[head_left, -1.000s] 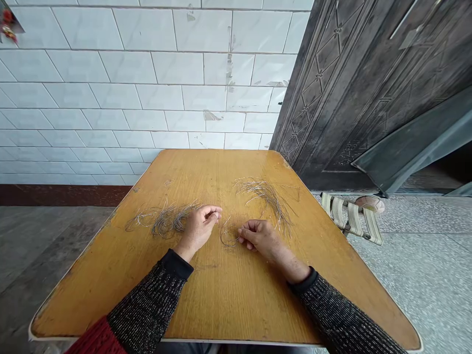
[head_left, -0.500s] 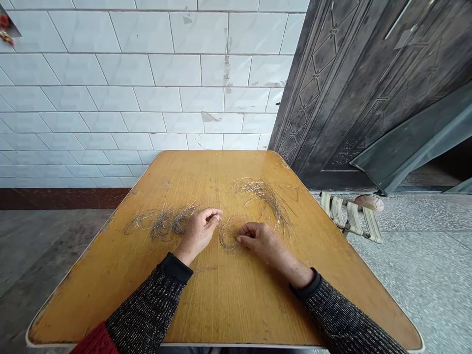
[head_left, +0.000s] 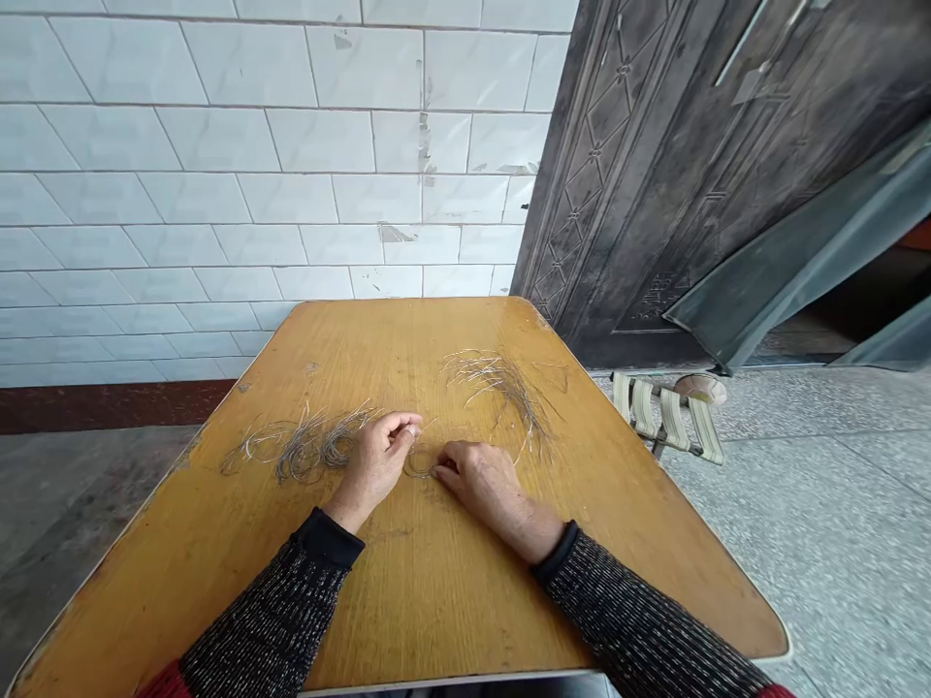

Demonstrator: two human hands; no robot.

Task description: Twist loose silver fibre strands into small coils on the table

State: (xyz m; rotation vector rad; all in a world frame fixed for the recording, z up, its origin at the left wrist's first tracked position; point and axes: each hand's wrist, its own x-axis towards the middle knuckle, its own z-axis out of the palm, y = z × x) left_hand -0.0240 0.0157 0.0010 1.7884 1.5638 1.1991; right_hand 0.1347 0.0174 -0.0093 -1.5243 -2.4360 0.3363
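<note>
Tabletop (head_left: 436, 591) supports all wire and extends around both hands. Coiled wires (head_left: 298, 452) lie to the left of the left hand, the nearest coil just beside it. Loose wires (head_left: 501, 378), gently curved, lie beyond the right hand. Right hand (head_left: 484, 475): fingers curled, thumb and forefinger pinched, apparently holding the right edge of the wire loop (head_left: 418, 476). Left hand (head_left: 378, 454): fingers curled, thumb and forefinger close together; whether they meet or grip wire cannot be told. Wire loop position: between the hands, near the left thumb. Change: the right hand has moved closer to the left, narrowing the gap. Judged effect: the loop is confined between both hands, permitting close two-handed handling.
</note>
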